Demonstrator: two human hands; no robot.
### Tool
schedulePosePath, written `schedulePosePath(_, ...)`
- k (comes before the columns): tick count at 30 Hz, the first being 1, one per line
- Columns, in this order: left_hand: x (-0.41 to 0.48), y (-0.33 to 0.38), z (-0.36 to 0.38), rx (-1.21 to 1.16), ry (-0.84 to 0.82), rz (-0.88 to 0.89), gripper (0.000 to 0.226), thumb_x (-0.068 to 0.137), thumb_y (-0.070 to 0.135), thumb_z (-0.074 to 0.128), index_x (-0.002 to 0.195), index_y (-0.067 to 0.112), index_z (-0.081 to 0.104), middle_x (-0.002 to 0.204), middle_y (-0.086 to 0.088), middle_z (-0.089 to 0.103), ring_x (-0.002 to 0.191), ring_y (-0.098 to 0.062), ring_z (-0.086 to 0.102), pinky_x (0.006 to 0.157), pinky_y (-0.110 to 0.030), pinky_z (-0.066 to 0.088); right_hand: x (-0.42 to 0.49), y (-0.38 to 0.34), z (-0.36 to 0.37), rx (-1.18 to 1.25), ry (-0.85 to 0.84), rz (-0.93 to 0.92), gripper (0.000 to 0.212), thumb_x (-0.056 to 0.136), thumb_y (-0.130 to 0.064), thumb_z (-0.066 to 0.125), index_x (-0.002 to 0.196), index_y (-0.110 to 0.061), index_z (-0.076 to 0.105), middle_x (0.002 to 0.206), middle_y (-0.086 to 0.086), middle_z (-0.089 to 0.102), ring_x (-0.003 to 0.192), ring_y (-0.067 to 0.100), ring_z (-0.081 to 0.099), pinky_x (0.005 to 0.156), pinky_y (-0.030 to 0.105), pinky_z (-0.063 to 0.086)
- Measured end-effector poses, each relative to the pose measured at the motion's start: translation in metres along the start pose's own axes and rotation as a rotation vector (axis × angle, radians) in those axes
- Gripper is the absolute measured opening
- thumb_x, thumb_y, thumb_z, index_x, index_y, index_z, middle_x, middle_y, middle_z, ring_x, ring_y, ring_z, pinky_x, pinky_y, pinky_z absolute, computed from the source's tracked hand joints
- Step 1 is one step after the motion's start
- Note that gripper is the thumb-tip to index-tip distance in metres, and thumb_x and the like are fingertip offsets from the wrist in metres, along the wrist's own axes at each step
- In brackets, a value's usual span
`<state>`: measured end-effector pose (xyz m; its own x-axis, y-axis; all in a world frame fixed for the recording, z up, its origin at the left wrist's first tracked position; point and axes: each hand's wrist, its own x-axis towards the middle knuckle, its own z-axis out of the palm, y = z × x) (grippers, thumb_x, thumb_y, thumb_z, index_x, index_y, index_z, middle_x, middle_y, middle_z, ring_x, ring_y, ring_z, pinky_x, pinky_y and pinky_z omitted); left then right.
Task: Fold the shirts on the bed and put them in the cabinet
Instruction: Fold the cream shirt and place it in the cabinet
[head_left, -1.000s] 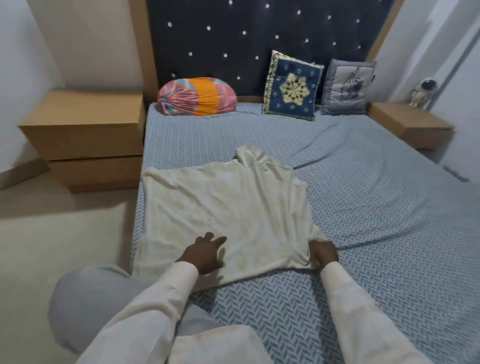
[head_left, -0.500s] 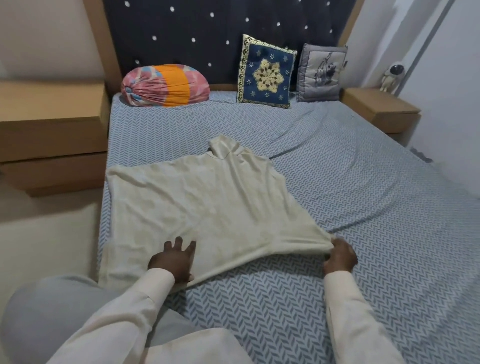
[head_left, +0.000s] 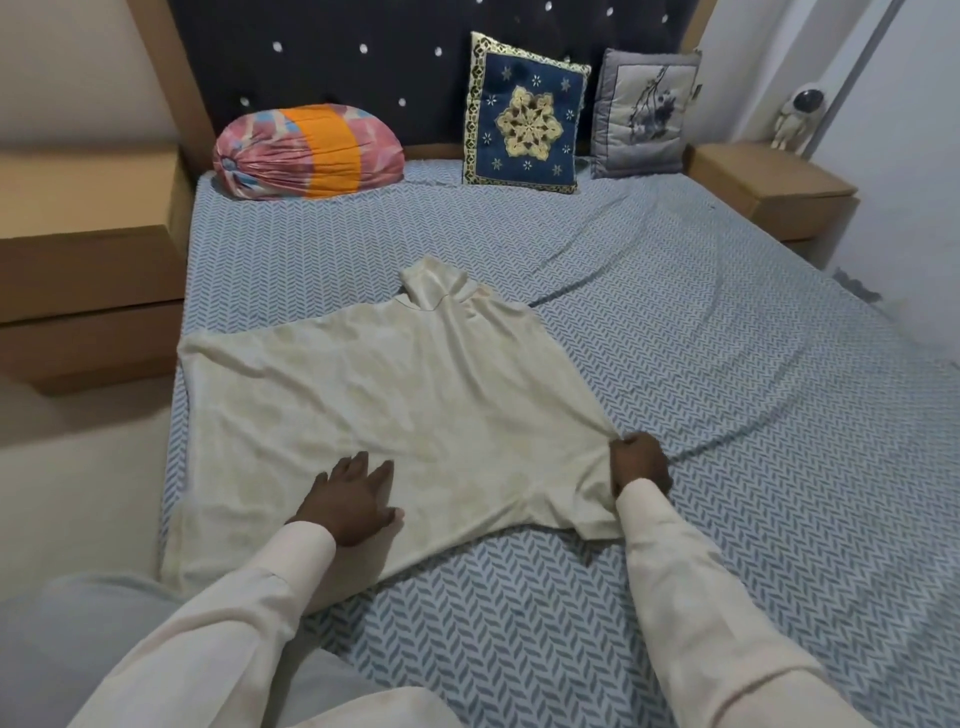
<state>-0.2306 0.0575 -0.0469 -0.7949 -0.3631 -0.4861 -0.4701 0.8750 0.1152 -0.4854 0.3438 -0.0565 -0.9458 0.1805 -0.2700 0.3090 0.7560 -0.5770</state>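
Bed (head_left: 675, 338) | shirt (head_left: 415, 405) lies spread | left hand (head_left: 353, 493) presses flat, right hand (head_left: 639, 465) pinches corner, pulled less taut now | fold unstarted

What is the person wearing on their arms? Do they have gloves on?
No gloves. The left hand and the right hand are bare, and no ring or watch shows. Both arms are covered by long, plain cream sleeves. The left sleeve and the right sleeve look loose and soft, have no pattern, and end at the wrists.
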Motion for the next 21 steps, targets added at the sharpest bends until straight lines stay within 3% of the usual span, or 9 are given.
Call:
schedulePosePath(3, 0.012, 0.001, -0.004, 0.002, 0.018, -0.020, 0.085, 0.090, 0.064, 0.043, 0.156, 0.030, 0.003, 0.163, -0.011, 0.000, 0.150, -0.030, 0.004, 0.119, -0.047, 0.016, 0.009, 0.015, -0.004, 0.060, 0.082, 0.084, 0.034, 0.080, -0.045, 0.058, 0.095, -0.016, 0.066, 0.108, 0.013, 0.067, 0.106, 0.036, 0.060, 0.098, 0.047, 0.038)
schedulePosePath(8, 0.036, 0.002, -0.018, 0.052, 0.042, -0.071, 0.093, 0.083, 0.075, 0.042, 0.155, 0.033, 0.001, 0.162, -0.006, 0.005, 0.143, -0.033, 0.016, 0.108, -0.047, 0.028, 0.033, -0.020, 0.018, -0.031, 0.057, -0.122, 0.051, 0.076, -0.062, 0.058, 0.103, -0.020, 0.063, 0.111, 0.010, 0.066, 0.106, 0.034, 0.060, 0.096, 0.045, 0.044)
schedulePosePath(11, 0.048, 0.000, -0.024, 0.026, 0.065, -0.104, 0.089, 0.085, 0.072, 0.041, 0.155, 0.032, 0.004, 0.158, -0.005, 0.015, 0.138, -0.032, 0.023, 0.103, -0.044, 0.036, 0.052, -0.045, 0.025, 0.000, -0.044, -0.111, 0.040, 0.078, -0.048, 0.062, 0.102, -0.016, 0.066, 0.109, 0.013, 0.069, 0.103, 0.034, 0.064, 0.092, 0.041, 0.050)
schedulePosePath(14, 0.058, -0.006, -0.030, -0.009, 0.111, -0.116, 0.078, 0.089, 0.064, 0.043, 0.153, 0.030, 0.016, 0.151, -0.002, 0.027, 0.132, -0.031, 0.031, 0.099, -0.041, 0.040, 0.064, -0.061, 0.021, 0.022, 0.067, -0.033, 0.031, 0.078, -0.042, 0.061, 0.094, -0.016, 0.064, 0.109, 0.015, 0.068, 0.105, 0.036, 0.062, 0.096, 0.043, 0.046)
schedulePosePath(17, 0.073, -0.016, -0.039, 0.044, 0.187, -0.119, 0.072, 0.090, 0.063, 0.042, 0.150, 0.027, 0.024, 0.148, -0.002, 0.032, 0.132, -0.030, 0.032, 0.100, -0.040, 0.037, 0.079, -0.095, 0.033, -0.150, 0.042, -0.107, 0.044, 0.079, -0.045, 0.062, 0.113, -0.017, 0.058, 0.123, 0.015, 0.058, 0.122, 0.036, 0.050, 0.105, 0.049, 0.033)
schedulePosePath(21, 0.105, -0.032, -0.055, 0.041, 0.175, -0.106, 0.075, 0.090, 0.065, 0.041, 0.152, 0.028, 0.020, 0.158, -0.007, 0.018, 0.144, -0.032, 0.017, 0.112, -0.046, 0.024, 0.110, -0.156, 0.067, -0.254, -0.125, -0.302, 0.074, 0.084, -0.053, 0.065, 0.143, -0.019, 0.037, 0.146, 0.017, 0.040, 0.136, 0.039, 0.033, 0.108, 0.057, 0.027)
